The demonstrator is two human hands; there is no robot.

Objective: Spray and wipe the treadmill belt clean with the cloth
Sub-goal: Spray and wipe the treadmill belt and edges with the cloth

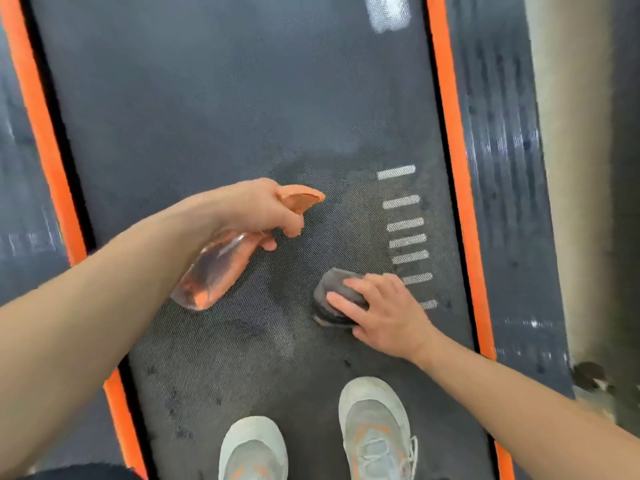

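The dark treadmill belt (221,105) runs up the middle of the view, with darker damp patches near me. My left hand (252,211) grips the neck of an orange see-through spray bottle (214,271), held above the belt with its nozzle pointing right. My right hand (388,311) lies flat, fingers spread, pressing a bunched dark grey cloth (336,289) onto the belt's right side. Part of the cloth is hidden under my fingers.
Orange strips (453,133) border the belt on both sides, with dark ribbed side rails (502,116) beyond. White dashes (403,225) mark the belt beside the cloth. My two grey sneakers (374,427) stand on the belt at the bottom. A pale wall (554,168) runs along the right.
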